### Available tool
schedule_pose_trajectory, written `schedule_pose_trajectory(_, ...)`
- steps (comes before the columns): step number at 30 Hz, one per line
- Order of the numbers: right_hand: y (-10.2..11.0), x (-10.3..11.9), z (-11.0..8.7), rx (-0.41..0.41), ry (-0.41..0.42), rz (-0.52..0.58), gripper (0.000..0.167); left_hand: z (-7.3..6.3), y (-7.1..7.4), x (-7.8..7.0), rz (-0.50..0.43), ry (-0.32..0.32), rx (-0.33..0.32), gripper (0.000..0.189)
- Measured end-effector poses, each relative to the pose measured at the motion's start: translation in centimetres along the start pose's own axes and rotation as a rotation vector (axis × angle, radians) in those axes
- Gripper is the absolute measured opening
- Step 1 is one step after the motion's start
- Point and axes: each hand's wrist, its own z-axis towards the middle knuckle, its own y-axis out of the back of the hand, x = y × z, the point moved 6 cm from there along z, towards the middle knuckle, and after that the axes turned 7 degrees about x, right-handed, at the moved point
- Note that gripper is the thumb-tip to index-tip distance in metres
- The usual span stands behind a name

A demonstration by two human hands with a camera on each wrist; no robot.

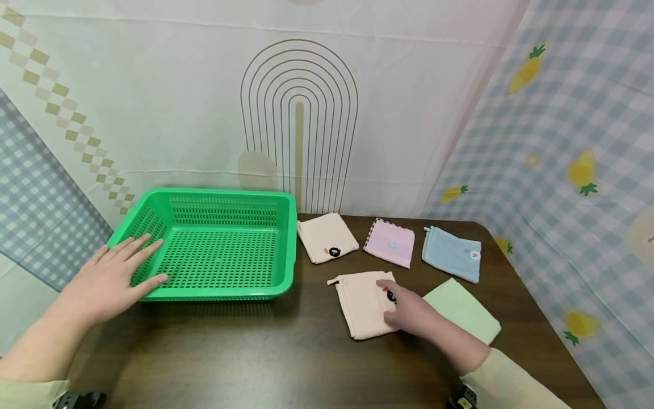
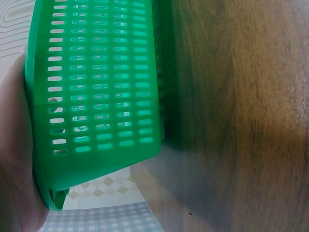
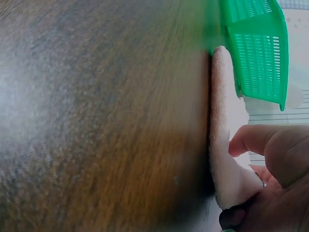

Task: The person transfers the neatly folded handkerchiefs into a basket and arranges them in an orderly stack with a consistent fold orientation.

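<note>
A green plastic basket (image 1: pixel 214 293) with slotted walls stands on the left of the table. My left hand (image 1: pixel 109 278) rests across its left front corner, fingers stretched over the rim; the left wrist view shows the basket's slotted side wall (image 2: pixel 99 96) beside that hand. To the right of the basket lies a folded cream towel (image 1: pixel 360 307) with a loop and a dark round patch. My right hand (image 1: pixel 421 311) grips its right side. In the right wrist view, the thumb (image 3: pixel 253 139) presses on the towel's top and other fingers are around its edge, partly hidden.
Behind the held towel lie another cream towel (image 1: pixel 327 236), a pink-purple towel (image 1: pixel 390 241) and a blue towel (image 1: pixel 449 253). A green towel (image 1: pixel 462 309) is partly behind my right forearm. Patterned curtains (image 1: pixel 398 113) border the dark wooden table (image 1: pixel 230 352).
</note>
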Motion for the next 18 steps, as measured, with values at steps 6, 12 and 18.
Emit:
schedule_pose_trajectory(6, -0.06, 0.08, -0.09, -0.032, 0.045, -0.010, 0.072, -0.04, 0.06, -0.06, 0.002, -0.001, -0.001, 0.083)
schedule_pose_trajectory(12, 0.07, 0.10, -0.14, -0.061, 0.071, 0.004, 0.072, -0.10, 0.02, -0.01, 0.006, -0.003, -0.003, 0.083)
schedule_pose_trajectory(18, 0.03, 0.18, -0.22, -0.061, 0.091, 0.049, 0.075, -0.05, -0.05, 0.04, 0.002, 0.004, 0.002, 0.082)
